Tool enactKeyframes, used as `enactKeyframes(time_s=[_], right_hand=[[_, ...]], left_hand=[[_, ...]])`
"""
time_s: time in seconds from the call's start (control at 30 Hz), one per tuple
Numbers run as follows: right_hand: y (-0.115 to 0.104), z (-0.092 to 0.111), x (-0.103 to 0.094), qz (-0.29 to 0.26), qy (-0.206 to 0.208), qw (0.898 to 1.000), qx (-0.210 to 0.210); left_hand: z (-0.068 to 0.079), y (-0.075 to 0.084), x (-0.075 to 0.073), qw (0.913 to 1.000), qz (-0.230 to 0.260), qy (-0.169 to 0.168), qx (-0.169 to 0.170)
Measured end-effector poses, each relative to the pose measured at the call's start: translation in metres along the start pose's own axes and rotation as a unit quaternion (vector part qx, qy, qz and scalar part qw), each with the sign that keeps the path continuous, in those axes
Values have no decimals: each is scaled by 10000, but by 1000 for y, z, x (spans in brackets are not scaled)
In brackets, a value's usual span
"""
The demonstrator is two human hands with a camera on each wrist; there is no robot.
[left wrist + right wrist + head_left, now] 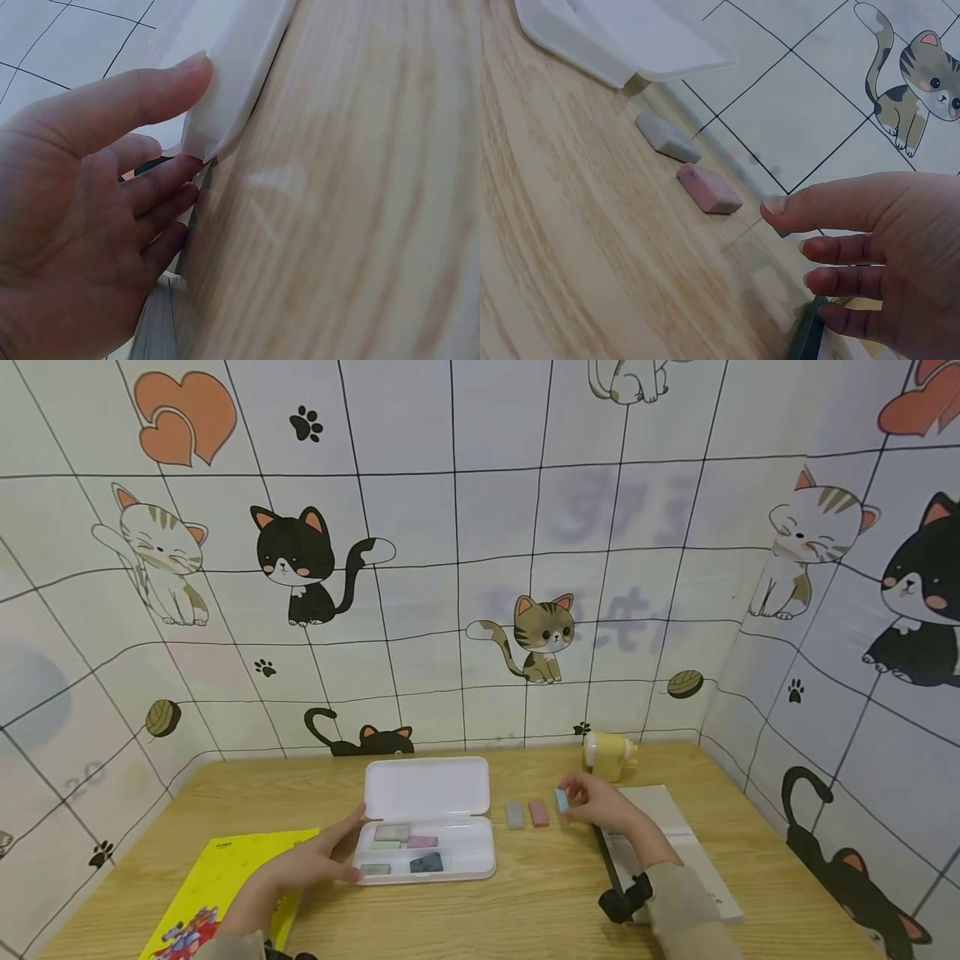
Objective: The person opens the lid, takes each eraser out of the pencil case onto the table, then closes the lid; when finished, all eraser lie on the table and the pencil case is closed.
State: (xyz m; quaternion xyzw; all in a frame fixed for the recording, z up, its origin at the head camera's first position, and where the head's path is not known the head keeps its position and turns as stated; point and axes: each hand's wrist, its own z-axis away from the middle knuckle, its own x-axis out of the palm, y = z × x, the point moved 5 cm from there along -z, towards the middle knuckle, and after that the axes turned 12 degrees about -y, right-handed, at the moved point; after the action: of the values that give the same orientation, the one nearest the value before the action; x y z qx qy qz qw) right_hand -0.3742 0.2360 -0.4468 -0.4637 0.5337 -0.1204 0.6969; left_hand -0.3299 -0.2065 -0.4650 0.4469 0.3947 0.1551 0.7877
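A white plastic case [427,875] stands on the table with its lid raised. My left hand [318,857] holds its left side, thumb by the front corner and fingers near the hinge. Inside lie several eraser-like blocks, among them a pink one [422,842] and a dark blue one [427,862]. Between thumb and fingers, my right hand [600,802] pinches a light blue eraser-like block [562,801], mostly covered by the thumb in the right wrist view. Left of that hand, a pink block [709,189] and a grey block [666,136] lie side by side on the wood.
A yellow booklet [225,868] lies at the left, partly under the left forearm. Below the right forearm is a pale book or pad [697,852] with a dark edge. Behind the right hand, a yellow-and-white object [611,756] lies near the patterned wall covering [420,652].
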Motion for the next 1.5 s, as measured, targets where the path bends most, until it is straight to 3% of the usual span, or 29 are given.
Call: enactKeyframes(time_s=[0.23, 0.47, 1.5], right_hand=[[2, -1, 1, 279, 133, 9995, 121], [3, -2, 5, 126, 122, 9998, 137], [0, -2, 15, 524, 230, 9979, 311]], left_hand=[[0, 0, 0, 10000, -32, 36, -51], [2, 1, 0, 10000, -21, 21, -36], [1, 0, 0, 9999, -5, 71, -129]])
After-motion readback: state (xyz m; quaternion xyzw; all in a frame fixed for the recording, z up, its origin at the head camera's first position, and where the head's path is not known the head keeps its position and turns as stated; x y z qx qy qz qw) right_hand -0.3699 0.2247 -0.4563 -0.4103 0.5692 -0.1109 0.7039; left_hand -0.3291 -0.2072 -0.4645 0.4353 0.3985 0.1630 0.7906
